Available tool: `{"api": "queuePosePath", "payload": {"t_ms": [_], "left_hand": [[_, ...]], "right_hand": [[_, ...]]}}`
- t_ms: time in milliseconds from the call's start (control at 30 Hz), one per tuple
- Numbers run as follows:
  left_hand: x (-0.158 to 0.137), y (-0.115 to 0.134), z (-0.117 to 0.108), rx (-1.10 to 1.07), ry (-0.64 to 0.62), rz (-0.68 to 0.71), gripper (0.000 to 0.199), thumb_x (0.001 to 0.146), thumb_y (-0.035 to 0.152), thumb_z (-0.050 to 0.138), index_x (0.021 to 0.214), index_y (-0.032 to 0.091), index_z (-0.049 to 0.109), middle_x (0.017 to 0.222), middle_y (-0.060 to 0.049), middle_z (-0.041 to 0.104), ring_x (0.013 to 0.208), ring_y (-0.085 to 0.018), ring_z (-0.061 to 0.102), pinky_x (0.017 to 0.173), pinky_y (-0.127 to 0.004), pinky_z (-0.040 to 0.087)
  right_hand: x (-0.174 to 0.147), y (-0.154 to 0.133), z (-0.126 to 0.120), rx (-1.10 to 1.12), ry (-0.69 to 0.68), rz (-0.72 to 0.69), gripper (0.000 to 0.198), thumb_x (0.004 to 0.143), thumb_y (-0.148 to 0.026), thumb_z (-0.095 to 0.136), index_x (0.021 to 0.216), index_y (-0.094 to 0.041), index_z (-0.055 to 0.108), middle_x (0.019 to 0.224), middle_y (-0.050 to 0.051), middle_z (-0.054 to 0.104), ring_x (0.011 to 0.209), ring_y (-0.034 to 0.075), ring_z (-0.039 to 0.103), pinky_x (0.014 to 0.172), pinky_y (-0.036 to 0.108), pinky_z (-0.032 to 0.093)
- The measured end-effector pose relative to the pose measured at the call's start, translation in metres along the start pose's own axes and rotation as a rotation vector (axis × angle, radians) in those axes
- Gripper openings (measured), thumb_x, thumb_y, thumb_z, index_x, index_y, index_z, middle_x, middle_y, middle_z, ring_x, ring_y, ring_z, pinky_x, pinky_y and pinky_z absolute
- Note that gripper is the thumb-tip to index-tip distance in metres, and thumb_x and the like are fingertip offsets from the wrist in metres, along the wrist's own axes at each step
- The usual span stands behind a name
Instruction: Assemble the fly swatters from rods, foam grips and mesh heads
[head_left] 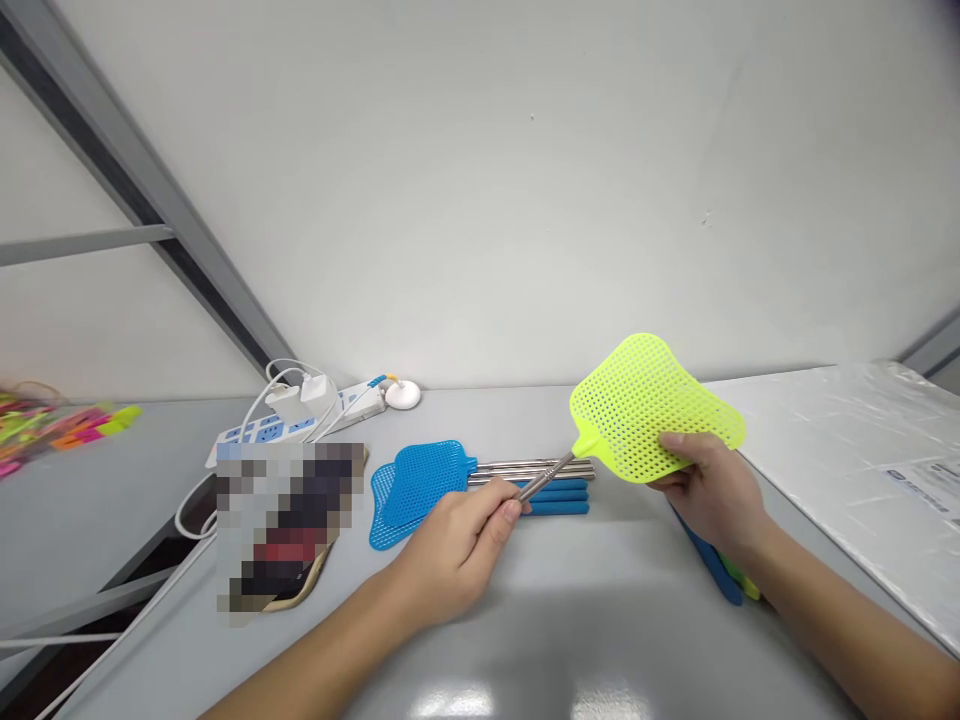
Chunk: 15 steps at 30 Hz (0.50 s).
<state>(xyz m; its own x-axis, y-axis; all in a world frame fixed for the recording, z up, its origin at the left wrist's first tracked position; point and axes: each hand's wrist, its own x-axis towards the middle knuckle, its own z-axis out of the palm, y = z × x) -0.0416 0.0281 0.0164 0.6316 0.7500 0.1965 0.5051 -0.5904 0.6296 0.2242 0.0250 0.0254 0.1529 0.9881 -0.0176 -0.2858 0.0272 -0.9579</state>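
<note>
**A yellow-green swatter held by two hands over the grey surface**

The yellow-green swatter (649, 410) is in the air, above the part of the surface (540, 620) toward its back edge and right side. The left hand (457, 550) is closed around the lower part of its metal shaft (546, 478); the right hand (712, 490) pinches the mesh head near its outer rim, thumb on top.

In my judgement, the weak place is the neck, where head meets shaft: if the hands pull or twist against each other, the plastic could bend or come loose. The shaft seems made of sections, so it may also slide suddenly. If the left hand drops low, it could disturb the blue swatters (431, 485), which lie just behind it. A wide swing to the left may catch the white cable (187, 550) from the power strip (281, 428), near the back left corner.

About writing: the wrapped package (847, 440) along the right edge carries a label (926, 490), but its characters are too small and blurred for reading. The device (300, 550) near the left edge is pixelated, so nothing there is legible. I find no readable brand on the swatters.
</note>
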Motion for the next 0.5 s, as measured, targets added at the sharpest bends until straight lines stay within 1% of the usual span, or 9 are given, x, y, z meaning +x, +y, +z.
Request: {"api": "queuePosePath", "payload": {"t_ms": [133, 233, 300, 367, 433, 500], "left_hand": [[0.001, -0.002, 0.001, 0.077, -0.009, 0.018, 0.029, 0.101, 0.033, 0.03, 0.096, 0.02, 0.056, 0.07, 0.002, 0.054, 0.061, -0.013, 0.049, 0.058, -0.026, 0.032], [0.0, -0.002, 0.001, 0.105, -0.013, 0.012, 0.028, 0.101, 0.033, 0.031, 0.097, 0.02, 0.056, 0.073, 0.001, 0.056, 0.063, -0.014, 0.049, 0.06, -0.026, 0.033], [0.0, -0.001, 0.002, 0.098, -0.028, 0.003, 0.029, 0.101, 0.034, 0.03, 0.096, 0.02, 0.055, 0.073, 0.001, 0.056, 0.064, -0.014, 0.049, 0.06, -0.026, 0.032], [-0.001, 0.001, 0.004, 0.078, -0.046, -0.012, 0.03, 0.101, 0.035, 0.03, 0.096, 0.02, 0.055, 0.073, 0.002, 0.055, 0.064, -0.014, 0.049, 0.06, -0.026, 0.031], [-0.002, 0.003, 0.007, 0.043, -0.053, -0.033, 0.03, 0.102, 0.035, 0.029, 0.096, 0.021, 0.055, 0.072, 0.002, 0.053, 0.063, -0.014, 0.047, 0.059, -0.026, 0.03], [-0.003, 0.006, 0.009, -0.011, -0.057, -0.056, 0.03, 0.102, 0.037, 0.029, 0.096, 0.021, 0.054, 0.07, 0.003, 0.051, 0.062, -0.013, 0.045, 0.058, -0.027, 0.029]], "right_hand": [[0.001, -0.001, -0.007, -0.098, -0.011, 0.029, 0.019, 0.07, -0.036, 0.068, 0.07, -0.023, 0.055, 0.068, 0.001, 0.049, 0.057, 0.014, 0.041, 0.049, 0.028, 0.041], [-0.001, -0.004, -0.002, -0.187, 0.004, 0.001, 0.018, 0.073, -0.04, 0.07, 0.076, -0.025, 0.06, 0.072, 0.001, 0.055, 0.06, 0.016, 0.047, 0.052, 0.029, 0.045], [-0.005, -0.006, 0.006, -0.252, 0.023, -0.062, 0.021, 0.074, -0.044, 0.072, 0.08, -0.026, 0.062, 0.072, 0.001, 0.056, 0.06, 0.016, 0.048, 0.051, 0.029, 0.044], [-0.009, -0.007, 0.015, -0.32, 0.004, -0.138, 0.022, 0.078, -0.046, 0.069, 0.085, -0.026, 0.064, 0.071, 0.0, 0.055, 0.059, 0.016, 0.047, 0.052, 0.028, 0.042], [-0.013, -0.006, 0.021, -0.381, -0.08, -0.174, 0.023, 0.083, -0.048, 0.064, 0.084, -0.025, 0.065, 0.064, -0.002, 0.051, 0.055, 0.014, 0.043, 0.053, 0.028, 0.041], [-0.016, -0.005, 0.024, -0.435, -0.179, -0.16, 0.03, 0.087, -0.049, 0.058, 0.075, -0.022, 0.065, 0.057, -0.003, 0.045, 0.052, 0.013, 0.039, 0.053, 0.028, 0.039]]}}
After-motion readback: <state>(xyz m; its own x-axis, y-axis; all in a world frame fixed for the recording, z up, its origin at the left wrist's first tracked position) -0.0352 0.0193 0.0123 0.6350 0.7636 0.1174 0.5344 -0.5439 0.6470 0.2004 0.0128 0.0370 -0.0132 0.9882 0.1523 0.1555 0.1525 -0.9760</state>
